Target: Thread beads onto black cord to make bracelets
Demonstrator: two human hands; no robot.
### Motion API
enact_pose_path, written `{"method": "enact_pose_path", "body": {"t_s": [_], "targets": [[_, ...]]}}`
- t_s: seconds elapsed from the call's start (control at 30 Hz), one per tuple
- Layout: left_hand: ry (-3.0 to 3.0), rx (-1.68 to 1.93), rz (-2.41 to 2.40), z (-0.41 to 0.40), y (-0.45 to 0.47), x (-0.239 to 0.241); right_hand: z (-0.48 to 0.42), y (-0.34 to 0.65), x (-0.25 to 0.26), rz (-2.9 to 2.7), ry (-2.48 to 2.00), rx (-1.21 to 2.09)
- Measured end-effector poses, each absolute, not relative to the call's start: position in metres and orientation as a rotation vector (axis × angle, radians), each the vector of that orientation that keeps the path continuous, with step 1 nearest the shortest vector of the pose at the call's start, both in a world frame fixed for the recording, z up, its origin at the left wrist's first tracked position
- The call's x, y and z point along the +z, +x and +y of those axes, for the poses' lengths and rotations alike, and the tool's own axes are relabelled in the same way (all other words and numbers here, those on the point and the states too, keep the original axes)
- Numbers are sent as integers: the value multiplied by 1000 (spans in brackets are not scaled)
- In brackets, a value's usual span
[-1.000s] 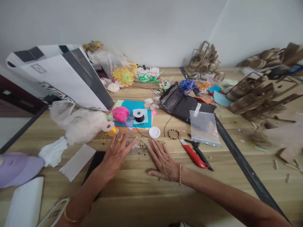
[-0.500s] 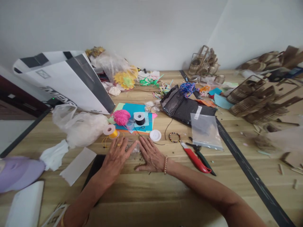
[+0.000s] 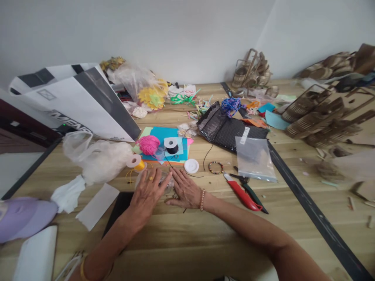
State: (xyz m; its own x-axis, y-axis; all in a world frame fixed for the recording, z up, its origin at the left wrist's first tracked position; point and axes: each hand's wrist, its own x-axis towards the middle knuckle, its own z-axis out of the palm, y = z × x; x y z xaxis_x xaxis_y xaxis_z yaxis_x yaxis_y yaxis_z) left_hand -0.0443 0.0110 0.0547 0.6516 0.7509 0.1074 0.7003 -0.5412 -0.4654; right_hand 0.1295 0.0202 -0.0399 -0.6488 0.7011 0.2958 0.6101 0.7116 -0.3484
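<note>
My left hand (image 3: 147,192) lies with its fingers stretched over a clear plastic container (image 3: 169,188), which shows past the fingers and is partly hidden. My right hand (image 3: 186,189) rests flat on the table beside it, fingers extended and thumb out, its fingertips close to those of the left. A few small dark beads sit by the right thumb, too small to make out well. Just beyond the hands are a spool of yellow cord (image 3: 135,162), a white round lid (image 3: 191,166) and a spool of black cord (image 3: 171,145).
A beaded bracelet (image 3: 216,168), red-handled cutters (image 3: 244,195) and a clear zip bag (image 3: 255,159) lie to the right. Pink yarn (image 3: 149,145) sits on blue sheets (image 3: 181,155). A white paper bag (image 3: 84,103) stands at the left, a purple cap (image 3: 27,216) nearer.
My left hand has shifted slightly over the clear container, which now shows more around the fingers. My right hand stays almost in place. The view has moved a little.
</note>
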Motion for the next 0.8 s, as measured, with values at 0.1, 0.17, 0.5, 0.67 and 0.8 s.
{"method": "enact_pose_path", "body": {"t_s": [0.1,0.17,0.5,0.67,0.8], "targets": [[-2376,153,-1121,11,-41,54,20,129,-42,-2505,-1009,302],[-2364,145,-1121,11,-39,54,21,128,-43,-2504,-1005,299],[-2394,140,-1154,7,-31,53,20,125,-47,-2498,-1061,273],[-2350,240,-1076,5,-22,57,19,123,-47,-2471,-1076,265],[-2354,260,-1033,8,-17,59,19,124,-47,-2471,-1056,262]]}}
